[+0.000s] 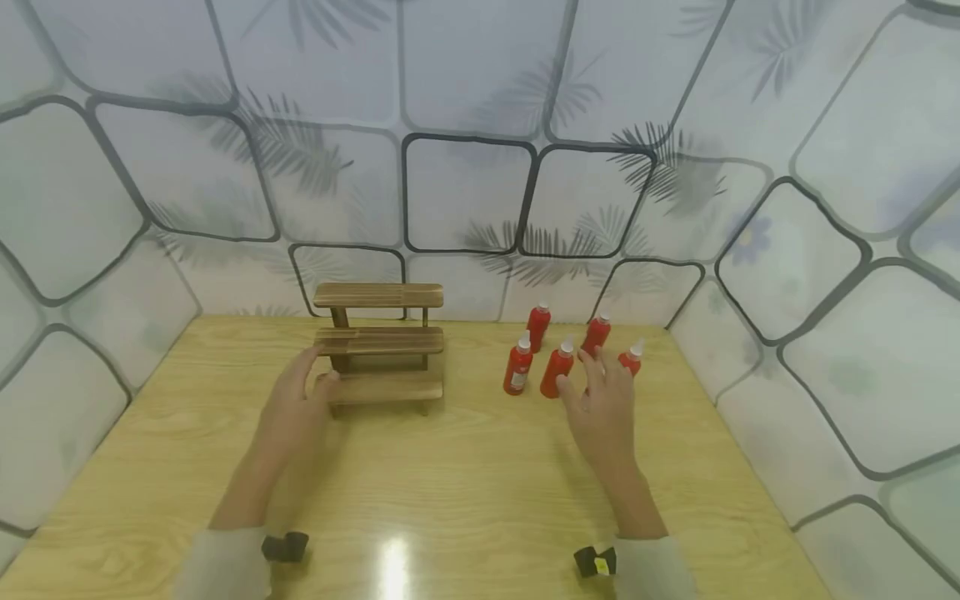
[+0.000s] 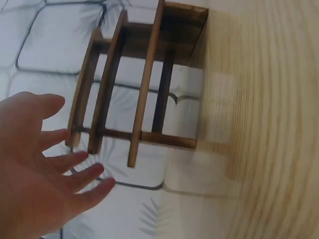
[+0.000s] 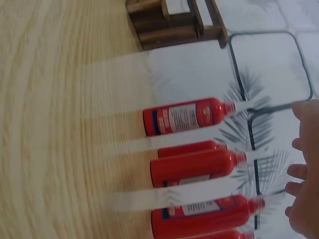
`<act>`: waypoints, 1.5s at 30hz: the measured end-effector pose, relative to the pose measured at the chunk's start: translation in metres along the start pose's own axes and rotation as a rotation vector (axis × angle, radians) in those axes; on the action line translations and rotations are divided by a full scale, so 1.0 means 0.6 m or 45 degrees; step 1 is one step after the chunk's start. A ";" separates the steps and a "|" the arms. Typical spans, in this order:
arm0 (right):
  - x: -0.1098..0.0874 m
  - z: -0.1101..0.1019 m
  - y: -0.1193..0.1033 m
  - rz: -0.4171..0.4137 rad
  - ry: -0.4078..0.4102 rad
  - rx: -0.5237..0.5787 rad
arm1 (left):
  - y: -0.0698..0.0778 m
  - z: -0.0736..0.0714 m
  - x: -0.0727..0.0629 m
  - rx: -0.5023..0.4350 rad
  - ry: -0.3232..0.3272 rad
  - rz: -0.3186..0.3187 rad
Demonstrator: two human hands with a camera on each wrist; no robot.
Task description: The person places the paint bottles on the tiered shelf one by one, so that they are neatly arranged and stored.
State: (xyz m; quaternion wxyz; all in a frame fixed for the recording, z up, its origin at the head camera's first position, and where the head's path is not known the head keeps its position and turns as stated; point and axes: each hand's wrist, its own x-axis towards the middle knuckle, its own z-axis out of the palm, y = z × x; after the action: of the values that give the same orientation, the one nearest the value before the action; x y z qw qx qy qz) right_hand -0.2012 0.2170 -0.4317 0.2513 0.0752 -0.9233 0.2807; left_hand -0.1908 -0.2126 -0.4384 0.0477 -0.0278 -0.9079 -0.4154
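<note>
A brown wooden rack with three stepped tiers [image 1: 378, 340] stands at the back of the table. My left hand [image 1: 288, 412] is at its left end, fingers extended; the left wrist view shows that hand [image 2: 45, 169] apart from the slats [image 2: 147, 84]. Several red bottles with white nozzle tips stand right of the rack, among them a labelled bottle [image 1: 517, 368] nearest it. My right hand [image 1: 606, 408] hovers in front of the rightmost bottles, partly hiding them. In the right wrist view its loosely bent fingers [image 3: 298, 172] are clear of the bottle [image 3: 199, 167] and hold nothing.
The light wood tabletop [image 1: 442, 492] runs back to a patterned wall [image 1: 468, 196], with more patterned panels at the left and right. One bottle [image 1: 538, 327] stands farther back, close to the wall.
</note>
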 end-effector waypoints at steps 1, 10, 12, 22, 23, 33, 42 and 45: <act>0.000 -0.003 0.008 0.023 0.032 0.065 | -0.006 -0.005 0.002 -0.092 -0.010 -0.040; -0.006 -0.015 0.073 0.312 0.119 0.468 | -0.048 -0.017 0.016 -0.406 0.030 -0.109; -0.009 -0.015 0.078 0.376 0.098 0.552 | -0.056 -0.014 0.018 -0.434 0.028 -0.121; -0.021 -0.001 0.096 0.566 -0.014 0.731 | -0.087 -0.003 0.015 -0.477 -0.106 -0.129; -0.020 0.001 0.097 0.573 -0.011 0.733 | -0.088 -0.003 0.015 -0.482 -0.119 -0.135; -0.021 0.018 0.102 0.526 0.102 0.810 | -0.090 -0.001 0.010 -0.539 -0.192 -0.150; -0.024 0.024 0.106 0.476 0.125 0.846 | -0.093 0.002 0.007 -0.659 -0.221 -0.147; -0.022 0.025 0.105 0.470 0.110 0.846 | -0.095 0.004 0.007 -0.711 -0.220 -0.173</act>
State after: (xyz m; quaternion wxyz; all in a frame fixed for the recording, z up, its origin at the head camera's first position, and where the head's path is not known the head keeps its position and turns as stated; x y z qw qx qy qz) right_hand -0.2137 0.2610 -0.4797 0.1969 -0.0270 -0.7686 0.6081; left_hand -0.2001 -0.2480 -0.4823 -0.0672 -0.0141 -0.7590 -0.6474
